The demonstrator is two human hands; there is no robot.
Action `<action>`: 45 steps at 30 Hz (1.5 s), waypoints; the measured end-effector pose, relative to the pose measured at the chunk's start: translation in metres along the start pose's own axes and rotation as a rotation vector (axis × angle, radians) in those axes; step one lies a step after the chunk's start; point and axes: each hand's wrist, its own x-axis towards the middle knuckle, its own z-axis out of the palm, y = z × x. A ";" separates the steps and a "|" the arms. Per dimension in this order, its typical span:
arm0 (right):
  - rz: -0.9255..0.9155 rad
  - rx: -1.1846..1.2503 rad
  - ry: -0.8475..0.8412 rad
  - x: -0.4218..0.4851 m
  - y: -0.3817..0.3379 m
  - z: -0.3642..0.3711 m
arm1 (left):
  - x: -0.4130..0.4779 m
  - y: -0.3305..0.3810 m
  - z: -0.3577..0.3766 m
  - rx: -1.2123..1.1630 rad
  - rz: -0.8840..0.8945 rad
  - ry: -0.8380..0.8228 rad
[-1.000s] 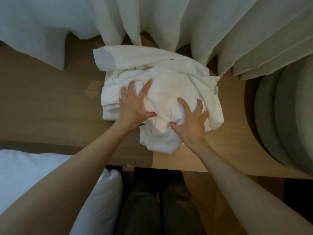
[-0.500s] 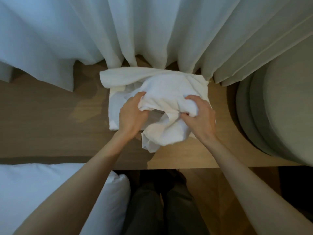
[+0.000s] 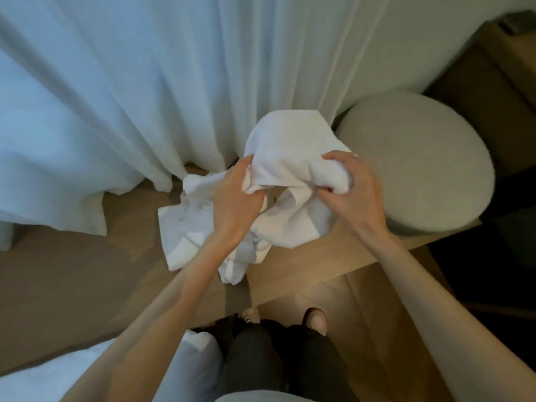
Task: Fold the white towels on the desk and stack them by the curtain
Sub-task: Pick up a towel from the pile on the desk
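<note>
A crumpled white towel (image 3: 290, 146) is lifted off the desk (image 3: 72, 271), held between both hands near the foot of the curtain (image 3: 145, 82). Its upper part bulges up in front of the curtain's lower folds, and a loose fold of it hangs down between the wrists towards the desk's front edge. The left hand (image 3: 235, 204) has its fingers curled into the towel's left side, bunching the cloth in its fist. The right hand (image 3: 351, 187) does the same on the right side, knuckles up, with cloth pushing out between thumb and fingers. Under and to the left of the left hand lies a rumpled heap of other white towels (image 3: 185, 227), resting on the desk just beside the curtain's hem, one corner of it reaching towards the desk's near edge. How many towels are in that heap cannot be told, and none of it looks neatly folded. The desk is pale wood and runs from the left side to a corner at the right. Beyond that corner, close behind the right hand, stands a round grey upholstered stool (image 3: 420, 163). Below the desk edge are the person's dark trousers (image 3: 261, 358) and one foot (image 3: 314, 317) on a wooden floor (image 3: 371, 329), and white bedding (image 3: 197, 364) fills the lower left corner.
</note>
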 end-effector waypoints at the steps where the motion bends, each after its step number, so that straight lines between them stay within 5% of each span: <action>1: -0.022 -0.012 0.005 0.002 -0.002 -0.004 | 0.001 0.003 0.002 -0.015 0.009 0.017; 26: -0.229 -0.298 0.653 -0.018 0.094 -0.527 | -0.061 0.472 0.294 -0.314 0.596 -0.118; 45: -0.256 -0.451 0.958 0.108 0.198 -0.796 | 0.039 0.754 0.512 -0.551 0.868 -0.234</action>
